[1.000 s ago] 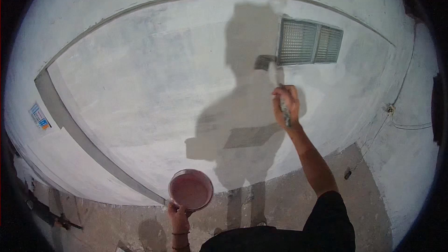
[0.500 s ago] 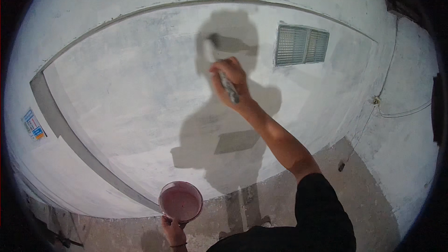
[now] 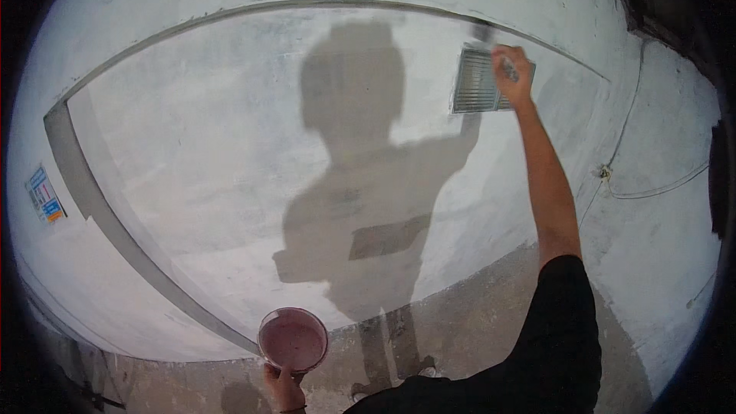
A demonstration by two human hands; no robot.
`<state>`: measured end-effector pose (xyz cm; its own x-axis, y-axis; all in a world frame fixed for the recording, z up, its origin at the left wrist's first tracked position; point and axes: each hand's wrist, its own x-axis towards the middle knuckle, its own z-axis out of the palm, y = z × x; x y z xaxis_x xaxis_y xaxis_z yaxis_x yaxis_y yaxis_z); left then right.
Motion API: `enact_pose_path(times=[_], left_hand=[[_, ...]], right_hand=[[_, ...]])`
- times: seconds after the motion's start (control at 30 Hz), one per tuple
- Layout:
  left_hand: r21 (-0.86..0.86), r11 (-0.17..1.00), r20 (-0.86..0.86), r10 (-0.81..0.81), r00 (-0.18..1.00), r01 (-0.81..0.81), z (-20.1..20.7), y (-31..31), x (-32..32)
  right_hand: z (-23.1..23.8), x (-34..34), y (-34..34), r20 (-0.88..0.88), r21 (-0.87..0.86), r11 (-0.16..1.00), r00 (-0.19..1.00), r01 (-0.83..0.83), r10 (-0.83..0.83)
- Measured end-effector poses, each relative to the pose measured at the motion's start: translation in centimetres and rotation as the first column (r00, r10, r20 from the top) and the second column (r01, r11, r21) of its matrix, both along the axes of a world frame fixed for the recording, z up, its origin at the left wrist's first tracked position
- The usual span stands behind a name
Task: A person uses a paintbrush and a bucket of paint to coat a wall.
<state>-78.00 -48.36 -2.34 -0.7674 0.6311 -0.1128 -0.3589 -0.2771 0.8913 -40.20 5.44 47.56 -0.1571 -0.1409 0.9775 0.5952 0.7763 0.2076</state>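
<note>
My right hand grips a paintbrush, its arm stretched up and to the right. The dark bristles are smeared by motion near the grey band above the louvred vent; I cannot tell if they touch the wall. Low in front of me, my left hand holds a round bucket from below and at its side. Pinkish liquid that looks like paint lies inside it. The whitish wall ahead has patchy pale coating, and my shadow falls across its middle.
A grey raised band frames the wall panel at left and top. A colourful sticker is on the left wall. At right, a cable runs from a small fitting. Bare concrete floor meets the wall's foot.
My right hand has swung the paintbrush from the wall's upper middle up and right to the vent. The bucket in my left hand sits slightly lower and further left in the picture.
</note>
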Motion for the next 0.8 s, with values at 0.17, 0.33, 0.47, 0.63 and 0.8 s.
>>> enact_pose_path(times=[0.17, 0.33, 0.47, 0.63, 0.8], left_hand=[[-0.039, 0.998, 0.019, 0.044, 0.999, -0.043, -0.8, -0.5, -0.5], [-0.032, 0.997, 0.116, 0.077, 0.99, -0.074, 3.1, -0.1, 0.9], [-0.017, 0.997, 0.064, 0.07, 0.996, -0.069, 3.3, 0.3, 1.5], [-0.049, 0.998, 0.101, 0.055, 0.993, -0.05, 4.5, 0.4, 2.8], [-0.03, 0.995, 0.115, 0.098, 0.989, -0.095, 4.8, -0.2, 3.5]], right_hand=[[1.0, 4.6, 3.1, -0.126, -0.037, 0.992, 0.984, 0.121, -0.125], [0.9, -4.6, 0.5, -0.066, -0.077, 0.997, 0.998, -0.019, 0.014], [0.2, -15.3, -8.1, 0.11, -0.004, 0.954, 0.948, -0.3, 0.298], [-1.6, -25.3, -16.6, 0.26, -0.247, 0.762, 0.717, -0.598, 0.647], [-2.1, -25.9, -17.5, 0.289, -0.292, 0.703, 0.641, -0.649, 0.711]])
